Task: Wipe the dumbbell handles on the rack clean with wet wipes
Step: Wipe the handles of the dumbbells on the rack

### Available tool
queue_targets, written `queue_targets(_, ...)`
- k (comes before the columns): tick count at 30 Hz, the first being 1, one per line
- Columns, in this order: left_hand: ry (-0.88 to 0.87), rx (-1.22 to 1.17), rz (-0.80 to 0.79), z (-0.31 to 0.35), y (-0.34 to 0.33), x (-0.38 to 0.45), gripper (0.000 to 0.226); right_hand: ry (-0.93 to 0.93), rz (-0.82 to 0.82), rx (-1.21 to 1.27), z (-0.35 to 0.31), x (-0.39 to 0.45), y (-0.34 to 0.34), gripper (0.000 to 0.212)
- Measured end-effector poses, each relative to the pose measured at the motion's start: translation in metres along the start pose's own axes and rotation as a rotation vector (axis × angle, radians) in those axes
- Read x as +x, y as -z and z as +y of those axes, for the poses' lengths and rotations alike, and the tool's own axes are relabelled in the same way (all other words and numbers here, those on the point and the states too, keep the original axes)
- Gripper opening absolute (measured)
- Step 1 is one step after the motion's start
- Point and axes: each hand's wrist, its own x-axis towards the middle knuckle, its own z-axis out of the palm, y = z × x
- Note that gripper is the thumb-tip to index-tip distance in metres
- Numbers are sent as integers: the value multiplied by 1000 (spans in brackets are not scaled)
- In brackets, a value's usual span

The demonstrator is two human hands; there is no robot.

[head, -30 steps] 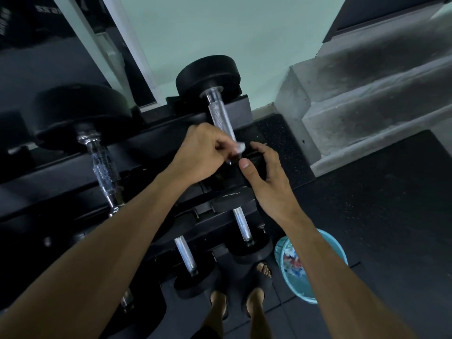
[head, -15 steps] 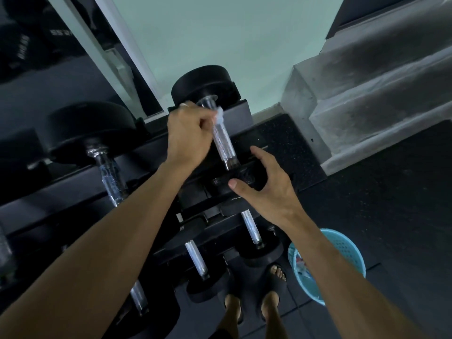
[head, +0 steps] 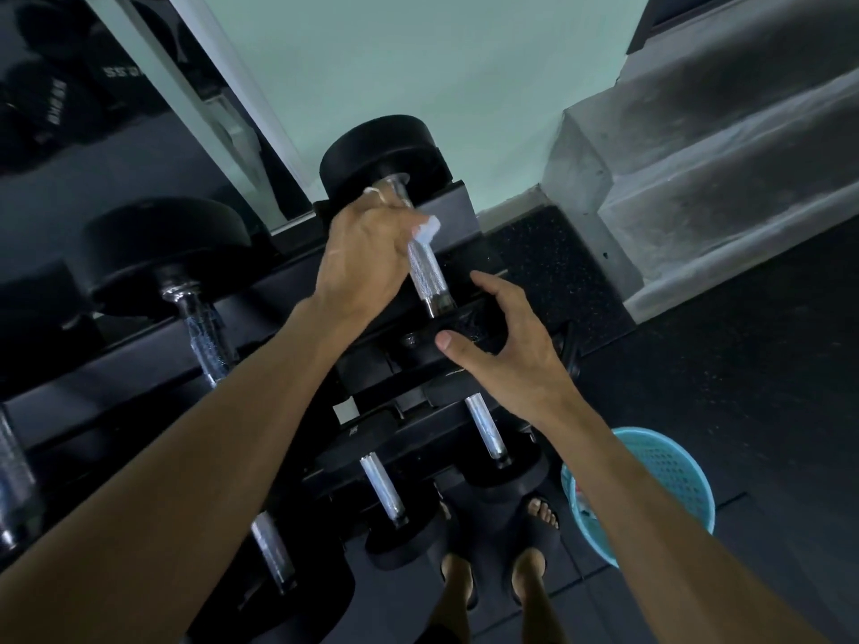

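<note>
Dumbbell rack, dark and tiered, fills the left and centre of the view and serves as the reference for all that follows. Beside its right end rise grey concrete steps; on the dark floor near its lower right corner sits a blue basket, contents unclear. On the rack's top tier, at the right end, lies the dumbbell under treatment, its knurled metal handle running down toward the viewer. The left hand is curled around the upper part of that handle, gripping it through a wet wipe, a corner of which protrudes beside the thumb. The right hand rests on the near head of the same dumbbell, fingers loosely spread around it and not closed. Step in hand, by judgement: wiping this handle, with the wipe at its far end. The lower, exposed part of the knurling appears not yet covered. The next move calls for drawing the wipe down the bar's length while the right hand steadies the weight against rolling. Other handles on the rack's lower tiers remain to be assessed.
</note>
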Motion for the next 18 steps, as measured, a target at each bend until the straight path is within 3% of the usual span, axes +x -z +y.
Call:
queue_targets(2,-31,50,-89,0,4,4,22,7,-3,-5,-1,-1,0,76)
queue_targets(6,76,242,-38,1,-5,22,21,25,-6,-13,-1,-1,-2,78)
queue_targets(8,50,300,-135,8,-7,18,23,22,-8,-5,-1,-2,-1,80)
queue_targets(13,-92,113,-426,19,8,6,17,37,-33,-25,-4,-5,-3,86)
queue_targets(15,-64,156,-416,19,9,12,21,42,-46,-33,-5,-6,-3,87)
queue_targets(18,57,289,-259,12,10,25,22,32,-54,-13,-2,-5,1,87)
